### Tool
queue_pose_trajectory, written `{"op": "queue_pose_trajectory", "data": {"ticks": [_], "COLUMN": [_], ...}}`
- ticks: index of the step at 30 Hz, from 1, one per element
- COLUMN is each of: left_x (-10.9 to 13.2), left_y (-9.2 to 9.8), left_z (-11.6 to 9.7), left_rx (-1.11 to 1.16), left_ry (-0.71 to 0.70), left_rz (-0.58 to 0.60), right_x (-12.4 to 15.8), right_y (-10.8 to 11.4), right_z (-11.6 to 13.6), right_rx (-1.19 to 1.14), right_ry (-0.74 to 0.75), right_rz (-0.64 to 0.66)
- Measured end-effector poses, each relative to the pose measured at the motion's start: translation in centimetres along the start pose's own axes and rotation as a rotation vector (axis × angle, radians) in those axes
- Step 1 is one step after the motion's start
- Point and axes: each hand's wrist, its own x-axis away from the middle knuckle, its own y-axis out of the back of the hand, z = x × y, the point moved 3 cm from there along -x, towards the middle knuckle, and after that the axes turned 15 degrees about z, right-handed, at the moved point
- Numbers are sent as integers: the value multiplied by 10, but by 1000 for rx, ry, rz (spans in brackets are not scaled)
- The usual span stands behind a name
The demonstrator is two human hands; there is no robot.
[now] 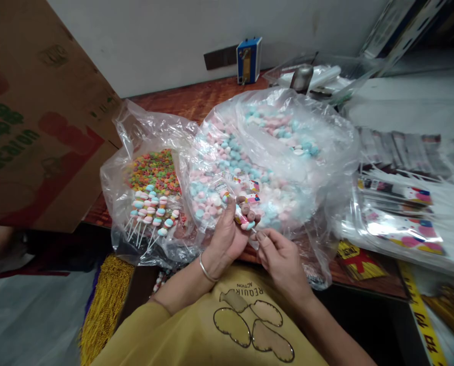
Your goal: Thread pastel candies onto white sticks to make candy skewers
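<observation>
My left hand (232,226), with a bangle at the wrist, curls its fingers round a pink and blue marshmallow lollipop (244,219). My right hand (278,249) pinches the white stick at its lower end. Small printed plastic packets (251,190) lie just beyond my left fingers; whether the hand touches them I cannot tell. Behind both hands a big clear bag (227,152) holds many loose pink, blue and white marshmallows. To the left, several finished marshmallow lollipops (150,211) rest with their sticks toward me, by a heap of colourful ring candies (156,173) on clear plastic.
A large cardboard box (43,117) leans at the left. At the right, stacked printed packets (402,234) lie on a white surface. A blue and white device (248,60) stands against the wall. Another person's arm (0,244) shows at the left edge.
</observation>
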Motion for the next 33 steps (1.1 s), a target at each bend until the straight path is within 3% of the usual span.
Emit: {"op": "queue_pose_trajectory", "data": {"ticks": [3,7,10,15,22,25,30,33], "left_x": [1,1,1,-1,-3,-3,-3,-3], "left_y": [-2,-1,6,15,20,21,24,27], "left_z": [-2,-7,-9,-10,-8,-4,-3,-5], "left_rx": [-24,-110,-204,-214,-163,-164,-154,-145], "left_ry": [-1,-12,-30,-24,17,63,100,101], "left_rz": [45,122,137,115,-61,-70,-26,-50], "right_x": [-4,-7,-6,2,9,10,9,11], "right_y": [-6,-4,5,13,7,5,9,9], "right_z": [-1,-3,-6,3,12,12,10,10], "right_rx": [-535,-659,-467,277,1130,1202,995,1082], "right_ry": [-197,-192,-115,107,518,576,431,499], "right_rz": [150,154,48,-49,-224,-252,-187,-203]}}
